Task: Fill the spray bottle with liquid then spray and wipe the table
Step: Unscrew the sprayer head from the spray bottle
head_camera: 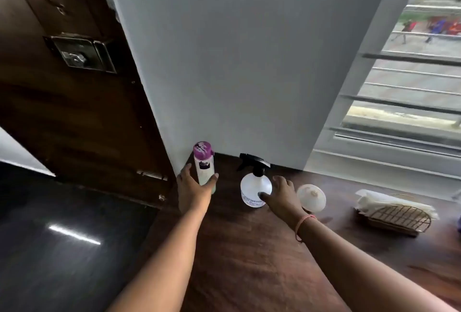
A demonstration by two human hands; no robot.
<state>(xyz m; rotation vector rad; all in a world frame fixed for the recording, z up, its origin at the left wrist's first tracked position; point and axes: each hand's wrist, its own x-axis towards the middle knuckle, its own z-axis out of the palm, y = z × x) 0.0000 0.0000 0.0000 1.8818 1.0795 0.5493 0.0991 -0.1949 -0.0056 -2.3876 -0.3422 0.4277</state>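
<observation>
I have both hands out over the far left end of the table (249, 249), close to where it meets the wall (224, 74). My left hand (193, 187) is spread around the lower part of the bottle (204, 165), thumb on one side and fingers on the other; whether it already grips I cannot tell. That bottle stands upright at the table's far left corner, its purple cap (202, 149) on.

My right hand (280, 193) has its fingers spread and lies against the right side of the spray bottle (254, 187), thumb on the label; I cannot tell if it is gripping. The spray bottle stands upright near the back edge, right of the bottle and apart from it, its black trigger head (252, 160) pointing left.

Just beside my right hand, further right, is a white funnel (311, 197). Well along toward the right edge stands a wire holder (399, 219) with white napkins (389, 203) in it.
</observation>
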